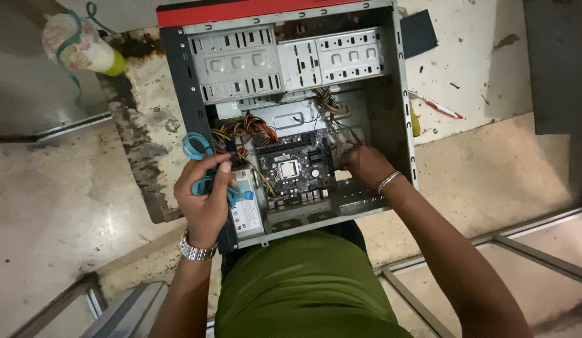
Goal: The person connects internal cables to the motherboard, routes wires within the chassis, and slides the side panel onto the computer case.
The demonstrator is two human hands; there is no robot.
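1. A worn white table (466, 75), scratched and peeling dark along its left edge, carried an open desktop computer case (400, 119) with a red front strip at the top of the view.
2. Inside the case, grey perforated metal drive bays (285, 62) filled the upper part, and a dark motherboard (294, 169) with a square silver processor at its middle lay below them.
3. The person's green shirt (303, 288) filled the bottom centre of the view, close against the near edge of the case.
4. A grey power supply (247, 209) sat at the lower left inside the case, bearing a white rectangular label with small dark print on its upper face.
5. The left hand (204, 197), wearing a metal wristwatch (197, 250), was clenched around looped light-blue flat cables (196, 147) at the case's left wall, just beside the power supply.
6. The right hand (366, 164), with a silver bracelet (388, 181) at the wrist, reached into the case at the motherboard's right edge, its fingertips among thin wires; whether it gripped one could not be told.
7. A bundle of red, yellow and black wires (250, 128) lay above the motherboard, between the blue cables and the drive bays.
8. A plastic-wrapped bottle with a yellow-green base (84, 47) lay at the table's upper left.
9. A red-and-white-handled tool (438, 106) lay on the table to the right of the case, well apart from both hands.
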